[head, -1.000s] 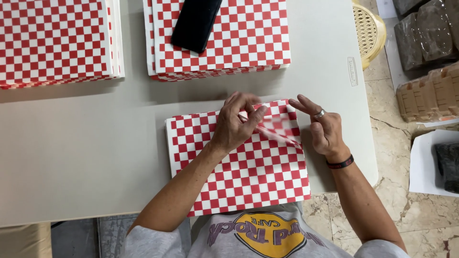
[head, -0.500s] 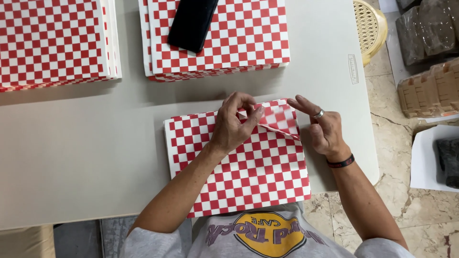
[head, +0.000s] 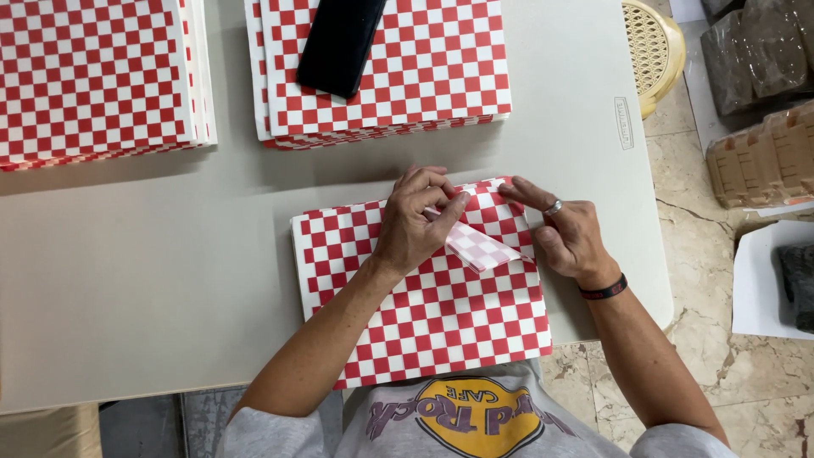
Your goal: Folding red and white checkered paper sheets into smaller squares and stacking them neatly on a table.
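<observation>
A red-and-white checkered paper sheet lies on the grey table in front of me. Its upper right corner is folded over, and the pale underside shows as a flap. My left hand pinches the flap near its top, fingers curled over it. My right hand, with a ring and a dark wristband, rests at the sheet's right edge with the index finger stretched toward the folded corner.
Two stacks of the same checkered paper sit at the back: one at the far left, one in the middle with a black phone on it. A yellow woven stool and wrapped bundles stand on the floor to the right.
The folded corner flap has been drawn further down and left across the sheet. Both hands stayed near the upper right corner.
</observation>
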